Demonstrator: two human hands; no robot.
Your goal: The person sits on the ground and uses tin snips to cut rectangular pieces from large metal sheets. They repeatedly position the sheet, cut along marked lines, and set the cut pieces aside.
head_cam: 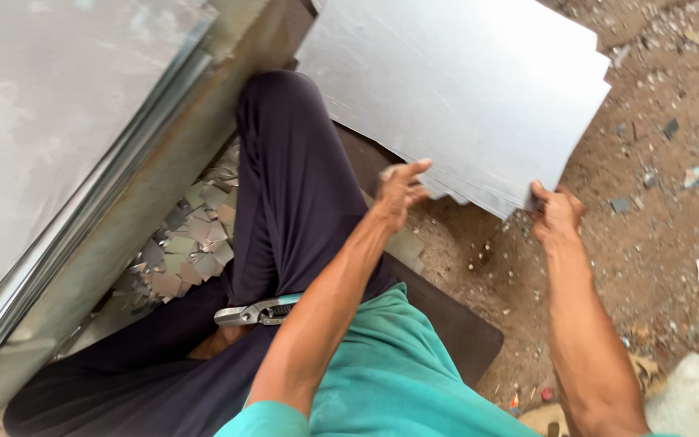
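Observation:
A stack of thin grey metal sheets (463,89) lies fanned on the ground ahead of me. My left hand (402,188) rests at the near edge of the stack, thumb raised and fingers on the sheet corners. My right hand (557,212) grips the near right corner of the stack. Metal snips (256,311) with a teal handle lie across my lap on dark trousers. I sit cross-legged on a dark brown board (455,328).
A large pile of metal sheets (50,137) leans at the left, on a grey ledge. Small square metal offcuts (192,247) lie heaped between it and my leg. Dirt ground (657,202) with scattered debris spreads to the right.

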